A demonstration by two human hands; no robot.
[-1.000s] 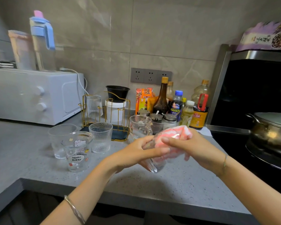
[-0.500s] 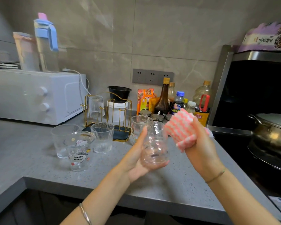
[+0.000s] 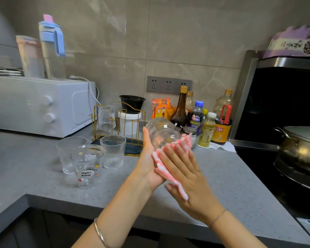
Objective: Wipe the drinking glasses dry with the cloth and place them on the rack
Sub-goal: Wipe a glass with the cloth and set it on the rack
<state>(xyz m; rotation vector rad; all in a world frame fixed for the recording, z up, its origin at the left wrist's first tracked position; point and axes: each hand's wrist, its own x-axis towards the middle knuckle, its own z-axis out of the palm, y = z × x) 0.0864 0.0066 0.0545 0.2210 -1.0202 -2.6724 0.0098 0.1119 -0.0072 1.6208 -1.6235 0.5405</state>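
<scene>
Since half a second ago the right hand (image 3: 184, 178) has brought the cloth (image 3: 160, 164) from beside the glass (image 3: 162, 133) onto it, and the glass now tilts, base away. Above the counter (image 3: 231, 176), near the rack (image 3: 132, 147), the left hand (image 3: 148, 158) grips the glass. The right hand's straight fingers press the cloth against it.

Grey marble-look tiled wall (image 3: 177, 42) fills the top of my view, with a soft sheen at upper centre. Grey three-way socket plate (image 3: 169, 84) at centre. Speckled grey stone countertop (image 3: 231, 176) spans the lower half. White boxy microwave oven (image 3: 43, 104) at left. Steel-framed black cooker recess (image 3: 284, 95) at right.
</scene>
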